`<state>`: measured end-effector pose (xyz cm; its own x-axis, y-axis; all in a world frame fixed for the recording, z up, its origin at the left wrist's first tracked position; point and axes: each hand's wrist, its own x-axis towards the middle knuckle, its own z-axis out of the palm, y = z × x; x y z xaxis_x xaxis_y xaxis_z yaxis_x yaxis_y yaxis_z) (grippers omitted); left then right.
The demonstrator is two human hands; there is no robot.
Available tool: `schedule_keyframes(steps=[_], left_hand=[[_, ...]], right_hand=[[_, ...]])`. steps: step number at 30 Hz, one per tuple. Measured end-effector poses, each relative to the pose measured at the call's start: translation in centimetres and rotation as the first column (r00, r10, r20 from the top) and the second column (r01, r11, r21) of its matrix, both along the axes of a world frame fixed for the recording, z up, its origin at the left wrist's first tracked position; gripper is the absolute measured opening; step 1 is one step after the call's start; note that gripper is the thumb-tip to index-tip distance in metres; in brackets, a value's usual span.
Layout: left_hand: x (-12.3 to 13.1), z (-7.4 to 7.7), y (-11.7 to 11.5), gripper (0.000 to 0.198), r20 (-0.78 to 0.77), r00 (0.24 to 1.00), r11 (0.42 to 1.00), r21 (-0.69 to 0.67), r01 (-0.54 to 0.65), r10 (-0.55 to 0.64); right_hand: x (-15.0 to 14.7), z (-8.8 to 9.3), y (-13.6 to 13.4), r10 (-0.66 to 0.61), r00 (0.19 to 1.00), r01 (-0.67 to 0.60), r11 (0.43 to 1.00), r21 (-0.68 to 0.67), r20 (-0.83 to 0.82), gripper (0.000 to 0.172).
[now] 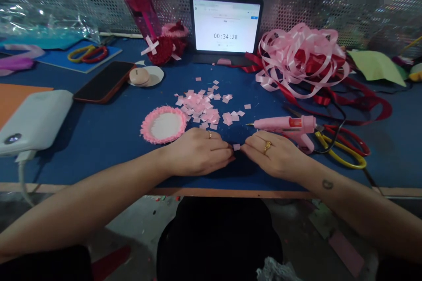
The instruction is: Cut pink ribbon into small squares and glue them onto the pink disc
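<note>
Pink ribbon square (pixel 236 146), small and flat, is pinched between closed fingertips of left hand (pixel 198 151) and right hand (pixel 277 154).

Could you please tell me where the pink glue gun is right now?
In the head view, the pink glue gun lies on the blue table just beyond the right hand, with scissors at its right.

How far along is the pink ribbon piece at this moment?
Done: pink squares lie cut in a pile, and the white disc carries a pink frill round its rim. In hand: the left hand and right hand pinch one ribbon square between them. Left, seemingly: the disc's centre is bare, the pile is loose, the glue gun lies untouched.
</note>
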<state>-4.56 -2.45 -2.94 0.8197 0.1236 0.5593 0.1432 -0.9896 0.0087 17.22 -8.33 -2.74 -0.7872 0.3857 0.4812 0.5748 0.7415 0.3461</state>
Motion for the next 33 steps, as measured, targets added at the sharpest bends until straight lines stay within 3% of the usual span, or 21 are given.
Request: schedule_keyframes(steps=[3, 8, 15, 21, 25, 30, 33], left_hand=[[0.0, 0.0, -0.2, 0.008, 0.005, 1.0, 0.995, 0.103, -0.011, 0.011], [0.1, 0.2, -1.0, 0.006, 0.117, 0.988, 0.982, 0.149, -0.119, 0.102], [0.1, 0.3, -0.5, 0.012, 0.174, 0.979, 0.986, 0.144, 0.083, -0.108], [0.1, 0.5, -0.6, 0.01, 0.188, 0.974, 0.985, 0.145, 0.097, -0.124], [-0.2, 0.8, -0.9, 0.013, 0.173, 0.98, 0.991, 0.103, 0.083, -0.1], [-0.5, 1.6, -1.5, 0.018, 0.171, 0.984, 0.997, 0.075, 0.031, -0.044], [-0.5, 2.0, -1.6, 0.015, 0.145, 0.987, 0.996, 0.057, 0.066, -0.074]], right_hand=[[0.1, 0.7, -0.4, 0.002, 1.0, -0.001, 0.998, 0.068, -0.008, 0.015], [0.1, 1.3, -0.9, 0.033, 0.997, -0.022, 0.988, 0.154, -0.072, 0.007], [0.0, 2.0, -1.4, 0.039, 0.997, -0.029, 0.987, 0.156, -0.067, 0.016], [0.0, 2.0, -1.6, 0.038, 0.995, -0.027, 0.992, 0.121, -0.087, 0.018], [0.2, 1.3, -1.4, 0.031, 0.973, -0.027, 0.999, 0.019, -0.23, 0.009], [-0.1, 0.5, -0.9, -0.109, 0.903, 0.051, 0.988, -0.147, -0.416, 0.004], [-0.4, 0.3, -0.6, -0.126, 0.875, -0.003, 0.964, -0.266, -0.467, 0.006]])
